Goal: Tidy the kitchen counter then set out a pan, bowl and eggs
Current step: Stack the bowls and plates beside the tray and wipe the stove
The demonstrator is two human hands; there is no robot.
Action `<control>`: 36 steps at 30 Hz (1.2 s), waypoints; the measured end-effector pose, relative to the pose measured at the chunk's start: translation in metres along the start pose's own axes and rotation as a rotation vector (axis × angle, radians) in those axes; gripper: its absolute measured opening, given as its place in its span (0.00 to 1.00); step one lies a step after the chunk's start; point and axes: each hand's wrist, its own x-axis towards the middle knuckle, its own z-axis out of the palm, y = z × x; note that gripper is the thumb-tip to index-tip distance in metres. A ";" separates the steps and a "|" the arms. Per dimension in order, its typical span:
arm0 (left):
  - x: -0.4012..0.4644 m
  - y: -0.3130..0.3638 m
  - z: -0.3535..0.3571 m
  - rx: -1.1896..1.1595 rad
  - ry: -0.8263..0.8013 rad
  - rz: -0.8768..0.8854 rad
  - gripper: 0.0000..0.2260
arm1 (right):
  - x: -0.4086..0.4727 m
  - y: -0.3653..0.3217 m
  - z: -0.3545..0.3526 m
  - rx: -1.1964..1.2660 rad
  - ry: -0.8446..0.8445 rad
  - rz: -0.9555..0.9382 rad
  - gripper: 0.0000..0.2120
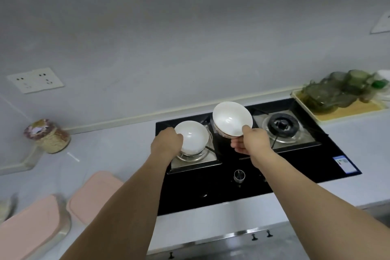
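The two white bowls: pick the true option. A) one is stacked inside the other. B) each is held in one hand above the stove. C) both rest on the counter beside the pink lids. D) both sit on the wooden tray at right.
B: the left hand holds one bowl and the right hand the other bowl, apart, over the black stove.

Home kitchen. Black glass gas hob with two burners and a control knob set into a pale surface; wall socket above. Tray of glassware, a lidded jar and pink-lidded containers stand around it.
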 end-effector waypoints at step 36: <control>-0.059 0.538 0.243 -0.002 -0.052 0.293 0.14 | 0.143 -0.079 -0.544 0.164 0.426 -0.043 0.10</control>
